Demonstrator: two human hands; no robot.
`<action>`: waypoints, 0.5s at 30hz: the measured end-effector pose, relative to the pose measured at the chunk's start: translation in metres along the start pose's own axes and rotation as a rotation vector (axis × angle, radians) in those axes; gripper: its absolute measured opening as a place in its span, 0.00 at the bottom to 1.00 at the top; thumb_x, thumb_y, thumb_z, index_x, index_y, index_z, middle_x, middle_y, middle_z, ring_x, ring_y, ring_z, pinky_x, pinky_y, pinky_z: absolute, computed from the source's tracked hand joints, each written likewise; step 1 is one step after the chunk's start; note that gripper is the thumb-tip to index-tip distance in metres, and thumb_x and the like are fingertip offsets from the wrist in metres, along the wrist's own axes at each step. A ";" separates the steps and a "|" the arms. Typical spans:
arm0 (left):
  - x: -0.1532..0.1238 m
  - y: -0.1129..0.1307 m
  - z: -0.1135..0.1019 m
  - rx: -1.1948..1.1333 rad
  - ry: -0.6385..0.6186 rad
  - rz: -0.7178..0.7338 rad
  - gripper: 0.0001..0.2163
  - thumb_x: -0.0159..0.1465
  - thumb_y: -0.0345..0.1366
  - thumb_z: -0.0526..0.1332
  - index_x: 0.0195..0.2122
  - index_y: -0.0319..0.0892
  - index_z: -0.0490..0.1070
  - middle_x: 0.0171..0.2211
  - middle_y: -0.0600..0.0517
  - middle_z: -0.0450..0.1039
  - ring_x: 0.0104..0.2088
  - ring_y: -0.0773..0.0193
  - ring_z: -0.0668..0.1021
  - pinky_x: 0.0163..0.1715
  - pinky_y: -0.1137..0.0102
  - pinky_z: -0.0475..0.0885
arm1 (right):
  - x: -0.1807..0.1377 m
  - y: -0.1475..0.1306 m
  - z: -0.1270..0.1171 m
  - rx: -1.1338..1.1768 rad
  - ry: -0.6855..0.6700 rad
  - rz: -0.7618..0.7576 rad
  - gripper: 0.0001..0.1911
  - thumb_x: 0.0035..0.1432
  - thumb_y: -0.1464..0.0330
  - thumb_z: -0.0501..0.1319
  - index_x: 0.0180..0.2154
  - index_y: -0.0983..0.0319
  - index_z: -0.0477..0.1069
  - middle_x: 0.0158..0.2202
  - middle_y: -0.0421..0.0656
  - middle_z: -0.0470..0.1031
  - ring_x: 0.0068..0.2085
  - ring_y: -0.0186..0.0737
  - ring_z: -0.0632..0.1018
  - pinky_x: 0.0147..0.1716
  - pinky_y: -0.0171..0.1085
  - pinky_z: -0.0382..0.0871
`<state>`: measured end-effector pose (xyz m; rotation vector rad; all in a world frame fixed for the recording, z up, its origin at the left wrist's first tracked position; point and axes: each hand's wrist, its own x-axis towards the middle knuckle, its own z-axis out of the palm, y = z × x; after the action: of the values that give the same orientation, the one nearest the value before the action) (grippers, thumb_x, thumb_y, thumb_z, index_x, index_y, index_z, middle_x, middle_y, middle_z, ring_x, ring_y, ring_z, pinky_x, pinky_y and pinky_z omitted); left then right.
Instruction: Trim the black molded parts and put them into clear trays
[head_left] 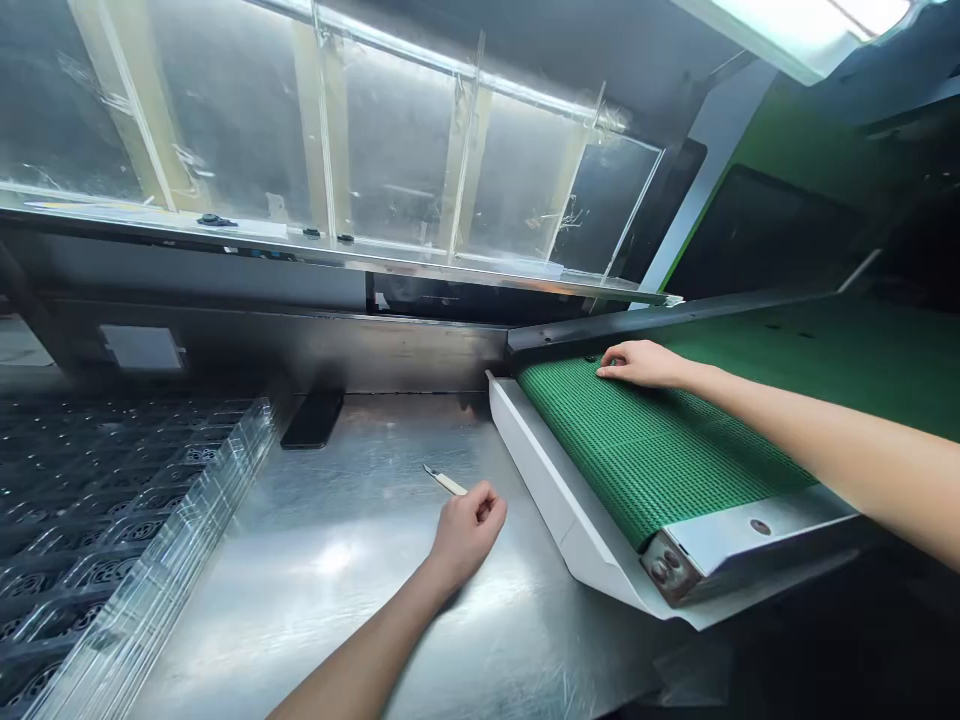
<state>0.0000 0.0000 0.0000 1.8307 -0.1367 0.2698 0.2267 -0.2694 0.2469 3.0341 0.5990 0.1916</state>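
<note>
- we see the left hand curled into a loose fist over the brushed stainless-steel worktop, fingers closed around the handle of a slim pale-handled craft knife.
- the knife's small blade end points up and to the left, away from the hand, just above the steel surface; we cannot tell whether the tip touches it.
- the right hand lies palm down on the green ribbed conveyor belt, near its far edge; fingers extended and flat, holding nothing that we can make out.
- the belt slopes toward us and ends at a grey metal roller bracket, with a white plastic side guard along its left edge, between the belt and the worktop.
- a stack of clear plastic blister trays sits at the left edge of the worktop, well apart from both hands.
- a flat black rectangular object rests at the back of the worktop, beside the trays.
- a clear acrylic guard panel with pale frame strips runs overhead behind the worktop.
</note>
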 end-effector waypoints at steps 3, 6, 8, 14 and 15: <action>0.002 -0.001 0.000 -0.017 0.003 -0.019 0.12 0.64 0.43 0.55 0.26 0.44 0.60 0.21 0.58 0.58 0.26 0.66 0.62 0.30 0.69 0.55 | 0.003 0.001 0.009 0.020 -0.016 -0.004 0.09 0.62 0.62 0.66 0.36 0.61 0.78 0.35 0.42 0.80 0.37 0.43 0.78 0.36 0.37 0.68; 0.003 -0.003 0.001 -0.032 0.001 -0.038 0.12 0.64 0.43 0.55 0.27 0.44 0.61 0.22 0.57 0.59 0.26 0.66 0.63 0.30 0.69 0.55 | 0.011 0.002 0.007 0.057 -0.072 0.014 0.07 0.62 0.65 0.66 0.37 0.62 0.78 0.32 0.41 0.79 0.32 0.39 0.78 0.33 0.35 0.69; 0.003 -0.003 0.001 -0.039 -0.001 -0.043 0.12 0.64 0.43 0.56 0.27 0.44 0.60 0.21 0.58 0.59 0.26 0.66 0.62 0.30 0.69 0.56 | 0.020 0.000 0.003 0.077 -0.072 0.046 0.07 0.63 0.65 0.66 0.40 0.63 0.79 0.32 0.41 0.79 0.29 0.37 0.78 0.32 0.34 0.70; 0.002 -0.003 0.000 -0.062 -0.013 -0.047 0.12 0.64 0.44 0.56 0.27 0.44 0.61 0.22 0.57 0.61 0.26 0.65 0.64 0.30 0.69 0.56 | 0.042 -0.017 0.002 0.046 -0.038 0.154 0.15 0.66 0.66 0.66 0.51 0.67 0.79 0.27 0.43 0.77 0.28 0.42 0.79 0.36 0.37 0.74; 0.002 -0.003 0.000 -0.069 -0.016 -0.048 0.12 0.64 0.44 0.56 0.27 0.44 0.61 0.22 0.57 0.62 0.27 0.65 0.64 0.30 0.69 0.56 | 0.042 -0.020 0.004 0.040 -0.049 0.159 0.13 0.66 0.66 0.66 0.48 0.67 0.81 0.26 0.43 0.76 0.28 0.43 0.79 0.35 0.38 0.74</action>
<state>0.0027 0.0008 -0.0027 1.7660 -0.1114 0.2138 0.2588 -0.2352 0.2466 3.1155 0.3624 0.1116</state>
